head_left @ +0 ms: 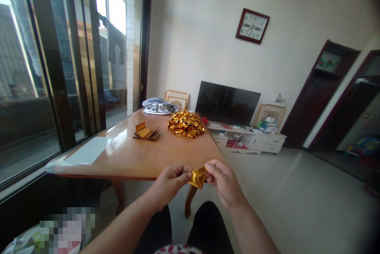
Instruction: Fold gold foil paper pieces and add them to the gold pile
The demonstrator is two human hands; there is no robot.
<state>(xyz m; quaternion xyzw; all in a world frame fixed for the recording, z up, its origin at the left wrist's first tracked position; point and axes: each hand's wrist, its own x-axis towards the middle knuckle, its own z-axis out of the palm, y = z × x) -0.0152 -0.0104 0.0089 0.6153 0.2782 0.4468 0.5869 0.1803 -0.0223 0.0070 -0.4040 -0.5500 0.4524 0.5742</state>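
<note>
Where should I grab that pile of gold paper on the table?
Probably pinch the pile of gold paper at its near edge, coming from above on your side. It lies flat on the wooden table, so getting underneath looks hard, and the sheets seem to fan out a little there, leaving an edge to catch.

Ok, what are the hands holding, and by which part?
Folded gold paper, pinched at its left edge by the left hand and its right corner by the right hand.

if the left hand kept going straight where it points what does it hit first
The left hand meets the folded gold foil first, already pinched in its fingers; just beyond is the right hand, though depth is unclear.
</note>
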